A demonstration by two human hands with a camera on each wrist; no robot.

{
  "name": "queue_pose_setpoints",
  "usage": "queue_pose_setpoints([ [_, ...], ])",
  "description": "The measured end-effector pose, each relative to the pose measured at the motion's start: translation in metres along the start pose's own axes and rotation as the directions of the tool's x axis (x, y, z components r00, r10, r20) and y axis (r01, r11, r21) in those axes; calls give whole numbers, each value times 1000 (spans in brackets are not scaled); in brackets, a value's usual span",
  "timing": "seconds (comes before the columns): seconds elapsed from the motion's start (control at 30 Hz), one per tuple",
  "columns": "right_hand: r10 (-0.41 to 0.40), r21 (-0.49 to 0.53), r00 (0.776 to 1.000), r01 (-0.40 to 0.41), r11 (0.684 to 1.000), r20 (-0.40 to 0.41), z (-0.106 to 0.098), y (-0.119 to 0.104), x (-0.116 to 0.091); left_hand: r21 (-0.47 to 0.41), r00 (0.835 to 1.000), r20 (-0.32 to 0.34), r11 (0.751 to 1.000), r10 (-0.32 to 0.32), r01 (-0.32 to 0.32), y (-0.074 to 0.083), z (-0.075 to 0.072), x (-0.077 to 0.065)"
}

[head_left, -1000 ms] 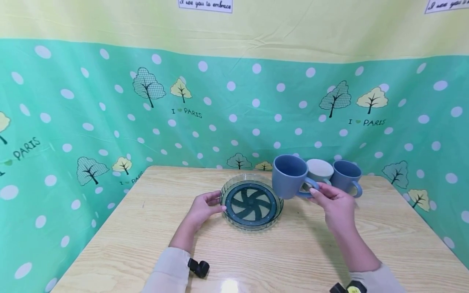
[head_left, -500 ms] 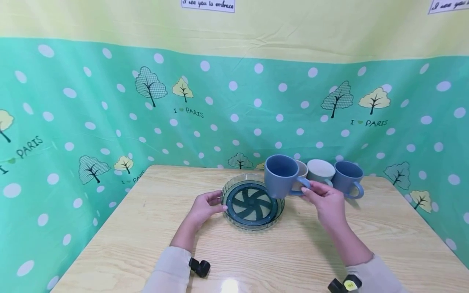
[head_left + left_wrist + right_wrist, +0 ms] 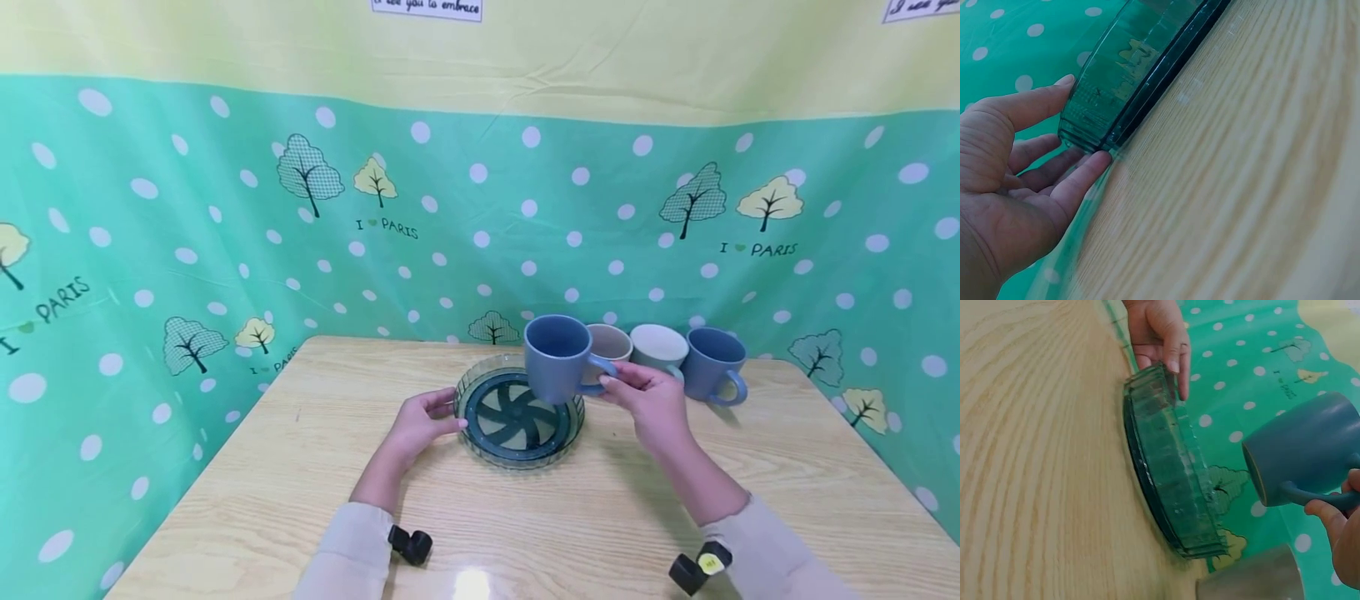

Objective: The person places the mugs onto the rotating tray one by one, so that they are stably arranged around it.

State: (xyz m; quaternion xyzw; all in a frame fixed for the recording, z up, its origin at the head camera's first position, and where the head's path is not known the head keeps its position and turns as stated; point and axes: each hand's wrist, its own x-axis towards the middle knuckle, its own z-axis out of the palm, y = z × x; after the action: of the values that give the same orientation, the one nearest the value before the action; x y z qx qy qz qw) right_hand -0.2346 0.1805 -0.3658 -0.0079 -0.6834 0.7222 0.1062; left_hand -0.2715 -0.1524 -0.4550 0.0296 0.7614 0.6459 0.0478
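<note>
A blue mug [image 3: 557, 367] is held upright in the air, its base overlapping the right part of a round see-through green tray [image 3: 519, 460] in the head view. My right hand [image 3: 651, 406] pinches the mug's handle [image 3: 1322, 499] between thumb and fingers. In the right wrist view a gap shows between the mug and the tray wall [image 3: 1175, 469]. My left hand [image 3: 415, 427] holds the tray's left side, thumb near the rim and a finger down by the base, as the left wrist view shows. Dark swirling blades pattern the tray floor.
Three more mugs stand in a row at the back right: a beige one [image 3: 611, 343], partly hidden behind the right hand and held mug, a white-rimmed one [image 3: 658, 346] and a blue one [image 3: 712, 362]. A patterned green curtain [image 3: 450, 192] hangs behind the wooden table [image 3: 315, 400].
My right hand has carried the blue mug leftward until it overlaps the tray, uncovering the beige mug behind. My left hand and the tray have stayed put.
</note>
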Motion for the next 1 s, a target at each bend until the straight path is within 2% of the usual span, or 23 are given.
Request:
queue_pose_setpoints([
  [0.3,37,-18,999,-37,999,9,15,8,8,-8,1000,12,1000,-5,5,1,-1,1],
  [0.53,66,25,998,-66,997,16,26,13,16,-23,1000,16,1000,6,-6,1,-1,2],
  [0.73,71,-15,997,-71,997,18,33,19,21,-31,1000,14,1000,4,-4,0,-1,2],
  [1.0,86,-13,996,-86,996,38,42,26,25,-32,1000,10,999,4,-4,0,-1,2],
])
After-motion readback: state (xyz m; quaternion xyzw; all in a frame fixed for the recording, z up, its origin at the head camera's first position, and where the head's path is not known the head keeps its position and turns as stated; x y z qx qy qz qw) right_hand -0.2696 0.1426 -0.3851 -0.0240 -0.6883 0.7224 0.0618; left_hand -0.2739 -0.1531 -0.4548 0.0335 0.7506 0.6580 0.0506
